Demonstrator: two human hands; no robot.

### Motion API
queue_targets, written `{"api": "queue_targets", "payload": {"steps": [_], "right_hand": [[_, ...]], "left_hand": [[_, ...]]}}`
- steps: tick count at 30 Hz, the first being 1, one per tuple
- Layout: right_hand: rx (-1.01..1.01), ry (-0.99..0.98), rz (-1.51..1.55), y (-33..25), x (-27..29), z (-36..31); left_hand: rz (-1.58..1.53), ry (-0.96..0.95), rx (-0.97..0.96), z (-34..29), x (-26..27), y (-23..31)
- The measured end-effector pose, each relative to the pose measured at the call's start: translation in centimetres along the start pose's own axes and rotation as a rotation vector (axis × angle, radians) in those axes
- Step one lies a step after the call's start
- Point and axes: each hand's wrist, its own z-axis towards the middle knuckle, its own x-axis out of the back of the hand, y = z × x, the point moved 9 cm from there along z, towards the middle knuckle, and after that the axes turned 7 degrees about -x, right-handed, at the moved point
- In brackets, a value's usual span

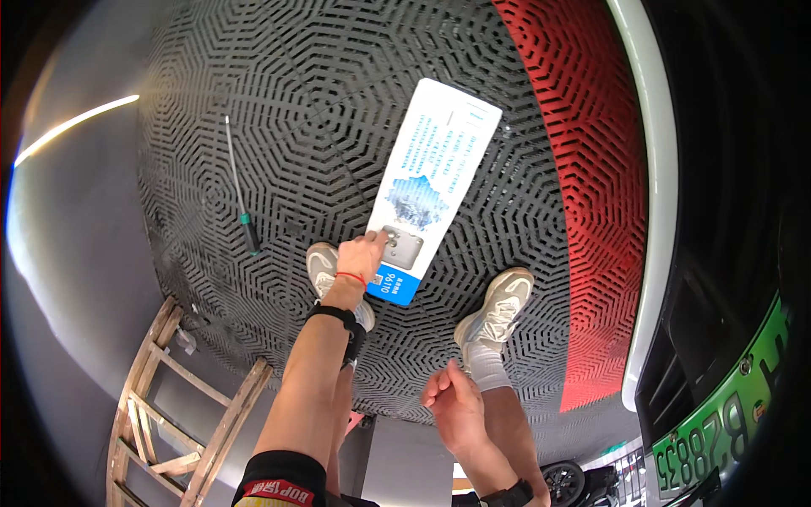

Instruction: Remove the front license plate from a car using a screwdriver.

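Black hexagon-pattern floor tiles (279, 127) fill the frame centre, with a red tile strip (591, 169) at upper right. Nearest you, at lower centre, your right hand (452, 401) hangs loosely curled and holds nothing. Just above it, your two pale shoes (498, 308) stand on the tiles. At frame centre, your left hand (363, 256) grips the lower end of a long blue-and-white placard (435, 182). Farther off, at upper left, a green-handled screwdriver (241, 198) lies on the tiles. A wooden frame (160, 406) sits at lower left.
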Motion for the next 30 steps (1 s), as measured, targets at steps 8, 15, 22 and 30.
{"api": "queue_targets", "payload": {"steps": [8, 15, 22, 30], "right_hand": [[-0.019, -0.061, 0.043, -0.1, -1.0, -0.1], [-0.015, -0.067, 0.056, -0.2, -1.1, 0.0], [-0.017, -0.035, 0.039, -0.5, -0.7, 0.0], [-0.02, -0.057, 0.086, -0.9, -0.9, -0.1]], "left_hand": [[0.043, -0.065, -0.007, 0.5, 0.2, 0.1], [0.011, -0.099, 0.076, 1.0, -0.6, -0.1], [-0.08, -0.093, 0.17, 0.7, 0.1, 0.3], [-0.178, -0.007, 0.26, 1.1, 0.5, 0.6]]}}
